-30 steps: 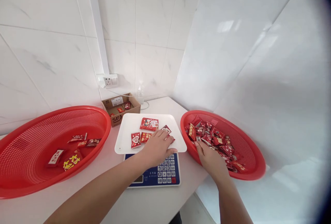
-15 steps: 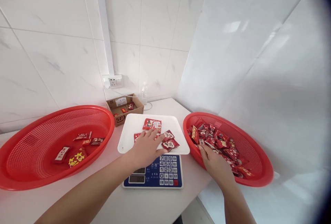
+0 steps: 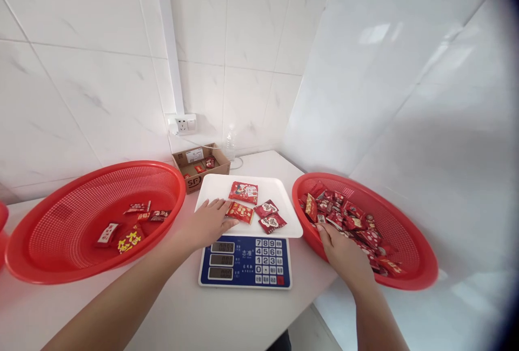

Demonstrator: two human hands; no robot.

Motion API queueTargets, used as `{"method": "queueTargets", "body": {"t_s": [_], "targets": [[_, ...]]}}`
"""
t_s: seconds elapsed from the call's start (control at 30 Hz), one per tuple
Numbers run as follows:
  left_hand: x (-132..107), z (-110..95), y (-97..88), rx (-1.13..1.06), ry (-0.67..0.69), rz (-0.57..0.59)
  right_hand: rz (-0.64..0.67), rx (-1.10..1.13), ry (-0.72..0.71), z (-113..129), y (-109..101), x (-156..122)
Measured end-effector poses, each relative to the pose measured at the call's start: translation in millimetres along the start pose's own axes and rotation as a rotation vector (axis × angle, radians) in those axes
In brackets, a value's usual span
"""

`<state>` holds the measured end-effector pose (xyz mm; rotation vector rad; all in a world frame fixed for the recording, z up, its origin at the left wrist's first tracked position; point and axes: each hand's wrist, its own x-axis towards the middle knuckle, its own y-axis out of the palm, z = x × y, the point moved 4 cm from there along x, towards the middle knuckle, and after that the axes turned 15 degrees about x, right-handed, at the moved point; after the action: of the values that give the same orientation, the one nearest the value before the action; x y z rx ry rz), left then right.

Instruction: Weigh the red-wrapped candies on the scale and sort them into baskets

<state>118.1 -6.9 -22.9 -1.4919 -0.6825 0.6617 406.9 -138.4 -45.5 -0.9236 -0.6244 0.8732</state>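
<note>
My left hand (image 3: 211, 224) lies over the left side of the white tray (image 3: 284, 194) of a scale, fingers outstretched and thumb beside a red packet (image 3: 240, 212). Behind that packet is a larger red one (image 3: 244, 192). Two dark red packets, one (image 3: 266, 209) behind the other (image 3: 272, 223), lie to the right on the tray. My right hand (image 3: 344, 256) grips the near rim of the right red basket (image 3: 389, 221), thumb on top and other fingers mostly hidden. A heap of small red snack packets (image 3: 357, 221) fills that basket's near side.
The scale's blue panel (image 3: 247, 272) faces me, with displays and keys. At left stands another red basket (image 3: 97, 194) with several packets. Behind the tray are a cardboard box (image 3: 206, 172) holding small packets and a clear bottle (image 3: 231, 145). Tiled walls bound the table.
My left hand has moved left across the tray, uncovering the red packet and the scale's displays. My right hand stays at the basket rim. The view has shifted slightly.
</note>
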Motion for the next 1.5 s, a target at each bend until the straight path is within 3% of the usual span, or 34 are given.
{"method": "queueTargets", "body": {"t_s": [0.17,0.43,0.6,0.77,1.07,1.17,1.3,1.5], "targets": [[-1,2,-0.4,0.020,-0.041,-0.025,-0.006,-0.009,0.018,2,-2,-2],[-50,18,-23.8,0.039,-0.070,-0.057,-0.004,-0.008,0.030,6,-4,-2],[-77,36,-14.8,0.076,-0.114,-0.067,0.004,-0.003,0.043,5,-4,-2],[-86,43,-3.6,0.110,-0.130,-0.104,0.003,-0.006,0.047,2,-1,-1],[-81,36,-2.2,0.193,-0.121,-0.147,-0.009,0.001,0.033,4,-3,-2],[-73,24,-0.6,0.165,-0.051,-0.123,-0.009,-0.004,0.038,4,-4,-1],[-50,-1,0.1,0.118,0.093,-0.082,-0.002,-0.024,0.053,5,-3,-1],[-6,-25,-4.1,0.086,0.191,-0.111,0.003,-0.033,0.040,4,-1,-1]]}}
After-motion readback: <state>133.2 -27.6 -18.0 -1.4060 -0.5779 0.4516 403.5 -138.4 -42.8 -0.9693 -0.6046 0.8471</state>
